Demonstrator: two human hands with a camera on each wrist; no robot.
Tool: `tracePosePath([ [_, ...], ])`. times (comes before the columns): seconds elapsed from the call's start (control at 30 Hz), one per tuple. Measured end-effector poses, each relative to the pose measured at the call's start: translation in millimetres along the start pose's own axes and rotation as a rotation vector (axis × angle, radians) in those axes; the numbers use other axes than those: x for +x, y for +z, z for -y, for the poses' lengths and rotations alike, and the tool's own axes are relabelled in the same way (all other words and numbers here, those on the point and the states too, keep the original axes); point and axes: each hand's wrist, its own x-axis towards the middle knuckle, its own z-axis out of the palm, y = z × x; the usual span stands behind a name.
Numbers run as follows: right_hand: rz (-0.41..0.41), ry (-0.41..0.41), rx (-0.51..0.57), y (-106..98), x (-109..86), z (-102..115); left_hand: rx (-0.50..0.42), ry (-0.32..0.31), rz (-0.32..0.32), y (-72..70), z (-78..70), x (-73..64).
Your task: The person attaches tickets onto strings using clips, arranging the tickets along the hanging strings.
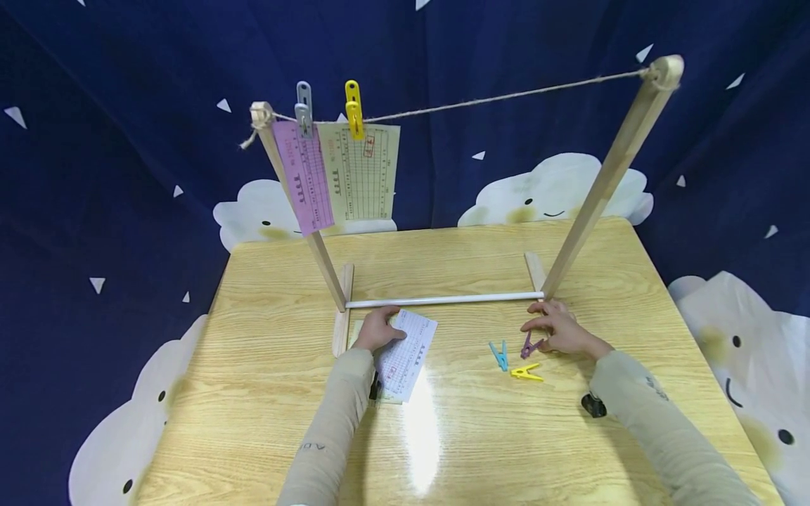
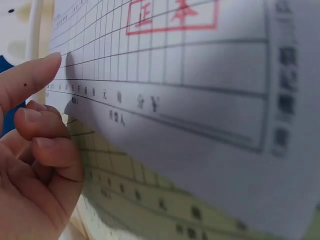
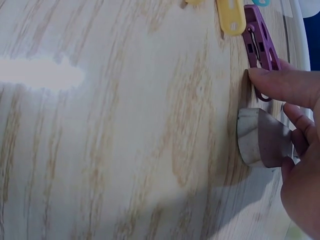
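My left hand (image 1: 377, 329) pinches the edge of a white printed receipt slip (image 1: 414, 351), thumb on top and the other fingers curled by its edge in the left wrist view. Under it lies a pale green slip (image 2: 135, 175). On the right, my right hand (image 1: 560, 332) has thumb and index finger on the two handles of a purple clothespin (image 3: 257, 42). Beside that lie a blue clothespin (image 1: 500, 357) and a yellow clothespin (image 1: 526, 372) on the table.
A wooden frame (image 1: 607, 183) carries a string (image 1: 506, 100). A pink slip (image 1: 306, 183) hangs there under a grey clothespin (image 1: 304, 109), and a pale yellow-green slip (image 1: 363, 176) under another yellow clothespin (image 1: 354, 109). A white rod (image 1: 443, 300) joins the wooden feet, one (image 3: 265, 137) near my right fingers.
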Motion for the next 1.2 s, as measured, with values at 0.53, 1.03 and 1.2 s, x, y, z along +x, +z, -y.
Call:
tracePosePath([
  [0.53,0.013,-0.026,0.053,-6.6,0.7,-2.7,-0.091,0.054,-0.229,8.1,2.4,2.6],
  [1.03,0.011,0.118,0.414,-11.9,-2.3,8.9,-0.211,0.122,-0.306,-4.3,-5.5,-10.0],
  [1.2,0.026,0.274,0.514,-14.2,-2.5,14.3,-0.245,0.134,-0.316,-7.5,-6.5,-13.6],
])
